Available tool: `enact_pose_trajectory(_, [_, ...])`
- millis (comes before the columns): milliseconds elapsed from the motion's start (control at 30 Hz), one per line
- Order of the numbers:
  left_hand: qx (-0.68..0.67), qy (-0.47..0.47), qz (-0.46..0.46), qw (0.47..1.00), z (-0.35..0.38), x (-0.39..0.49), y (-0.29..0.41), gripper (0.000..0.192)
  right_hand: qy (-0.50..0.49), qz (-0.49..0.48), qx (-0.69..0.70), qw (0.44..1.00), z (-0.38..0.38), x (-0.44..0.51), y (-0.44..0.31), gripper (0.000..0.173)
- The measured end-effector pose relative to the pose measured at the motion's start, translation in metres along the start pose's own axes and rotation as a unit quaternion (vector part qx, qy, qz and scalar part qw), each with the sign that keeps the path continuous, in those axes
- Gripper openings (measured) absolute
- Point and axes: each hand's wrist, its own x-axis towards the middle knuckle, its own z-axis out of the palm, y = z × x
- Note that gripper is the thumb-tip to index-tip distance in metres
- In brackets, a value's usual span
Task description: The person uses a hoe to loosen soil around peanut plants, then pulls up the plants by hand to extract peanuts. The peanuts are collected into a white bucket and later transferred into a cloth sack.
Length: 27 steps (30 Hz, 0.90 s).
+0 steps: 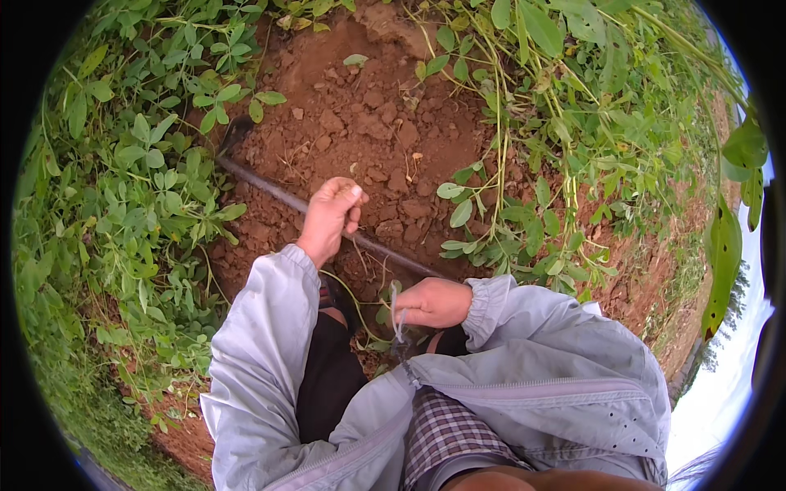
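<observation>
My left hand [333,212] is raised over the loose soil, its thumb and curled fingers pinched on a small tan thing, partly hidden. Below and behind this hand, a long-handled tool, probably a hoe, lies across the ground: its dark head [236,132] is at the upper left, and its shaft [264,183] slants down to the right. My right hand [435,302] is curled in front of the jacket, close to the shaft's lower end. A pale drawstring [396,316] hangs at its fingertips; whether the fingers grip it, I cannot tell.
Reddish clods [393,227] with thin roots lie between leafy green plants [141,153] on the left and taller, leaning ones [552,123] on the right. A sandalled foot [334,301] stands below my left hand. A thin green stem [353,297] curves between the legs.
</observation>
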Motion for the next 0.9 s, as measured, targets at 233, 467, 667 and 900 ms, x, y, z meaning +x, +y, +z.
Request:
enact_pose_trajectory(233, [-0.064, -0.126, -0.164, 0.976, -0.027, -0.004, 0.002, 0.011, 0.351, 0.271, -0.280, 0.852, -0.131, 0.032, 0.101, 0.025])
enact_pose_trajectory(467, [-0.018, -0.125, -0.169, 0.978, -0.016, -0.011, -0.001, 0.017, 0.315, 0.301, -0.178, 0.882, -0.144, 0.047, 0.109, 0.024])
enact_pose_trajectory(667, [0.000, -0.125, -0.178, 0.976, -0.007, -0.008, -0.008, 0.023, 0.312, 0.146, 0.222, 0.912, -0.093, 0.053, 0.067, 0.021])
enact_pose_trajectory(900, [-0.022, -0.155, -0.141, 0.978, -0.005, -0.005, -0.023, 0.022, 0.292, 0.023, 0.193, 0.936, -0.070, 0.065, 0.068, 0.018])
